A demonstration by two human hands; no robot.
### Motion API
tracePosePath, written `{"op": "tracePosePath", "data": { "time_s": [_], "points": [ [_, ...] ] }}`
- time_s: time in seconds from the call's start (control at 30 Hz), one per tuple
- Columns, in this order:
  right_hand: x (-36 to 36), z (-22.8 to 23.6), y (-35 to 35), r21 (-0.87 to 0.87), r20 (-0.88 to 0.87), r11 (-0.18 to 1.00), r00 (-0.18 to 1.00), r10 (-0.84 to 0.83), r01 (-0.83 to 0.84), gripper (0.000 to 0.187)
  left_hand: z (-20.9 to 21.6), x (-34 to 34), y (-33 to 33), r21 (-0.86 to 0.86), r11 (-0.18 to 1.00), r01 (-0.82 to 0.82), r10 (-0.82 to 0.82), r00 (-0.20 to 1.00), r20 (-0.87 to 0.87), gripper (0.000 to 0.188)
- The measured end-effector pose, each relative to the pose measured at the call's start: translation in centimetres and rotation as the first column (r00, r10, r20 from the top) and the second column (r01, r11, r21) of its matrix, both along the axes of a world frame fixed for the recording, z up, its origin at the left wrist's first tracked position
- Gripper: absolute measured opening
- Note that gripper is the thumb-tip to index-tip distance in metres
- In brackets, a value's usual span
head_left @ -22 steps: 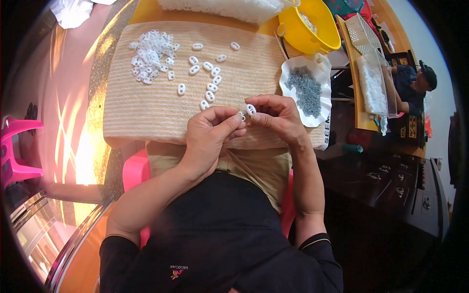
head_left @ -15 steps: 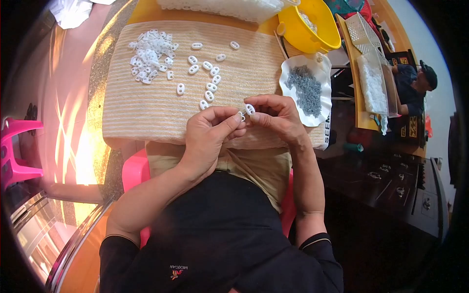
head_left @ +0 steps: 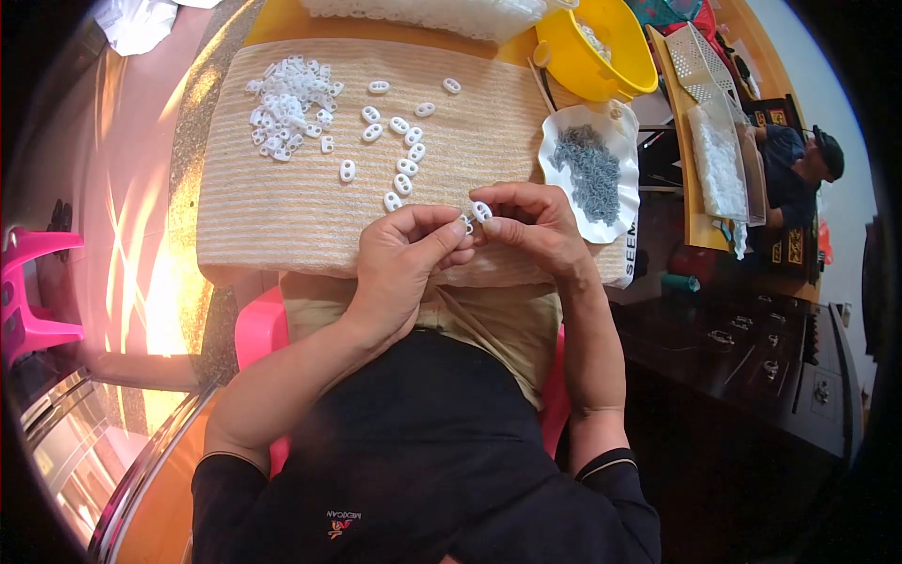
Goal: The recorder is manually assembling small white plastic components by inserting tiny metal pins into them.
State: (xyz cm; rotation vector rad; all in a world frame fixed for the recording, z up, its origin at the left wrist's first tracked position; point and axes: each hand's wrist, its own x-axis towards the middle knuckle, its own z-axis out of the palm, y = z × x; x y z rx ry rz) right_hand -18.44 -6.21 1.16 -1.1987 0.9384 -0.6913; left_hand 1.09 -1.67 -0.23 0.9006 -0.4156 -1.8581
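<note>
From where I'm standing, the left hand (head_left: 402,258) is pinching a tiny white piece, probably plastic (head_left: 468,226), and the right hand (head_left: 540,227) has a white oval two-holed piece (head_left: 481,211) between thumb and finger, both just over the near part of the beige striped cloth (head_left: 291,211). Can't tell if they touch. Looks like a lining-up step tbh; next move calls for steady fingertips.

The left hand (head_left: 406,256) and right hand (head_left: 534,226) pinch close together, both forearms (head_left: 293,383) converging.
</note>
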Motion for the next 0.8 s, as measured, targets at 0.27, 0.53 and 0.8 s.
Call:
{"op": "tracePosePath", "data": {
  "time_s": [0.27, 0.53, 0.8],
  "points": [
    [0.19, 0.07, 0.06, 0.018, 0.038, 1.000, 0.999, 0.013, -0.014, 0.031, 0.19, 0.07, -0.06, -0.003, 1.000, 0.017, -0.017, 1.000, 0.001, 0.013],
    [0.66, 0.42, 0.20, 0.043, 0.053, 0.998, 0.997, 0.048, -0.050, 0.030, 0.04, 0.02, -0.07, -0.010, 1.000, 0.030, -0.030, 0.999, 0.013, 0.014],
    [0.71, 0.52, 0.38, 0.049, 0.031, 0.998, 0.999, 0.031, -0.033, 0.030, -0.08, -0.03, -0.02, -0.010, 1.000, 0.022, -0.022, 1.000, -0.001, 0.015]
  ]
}}
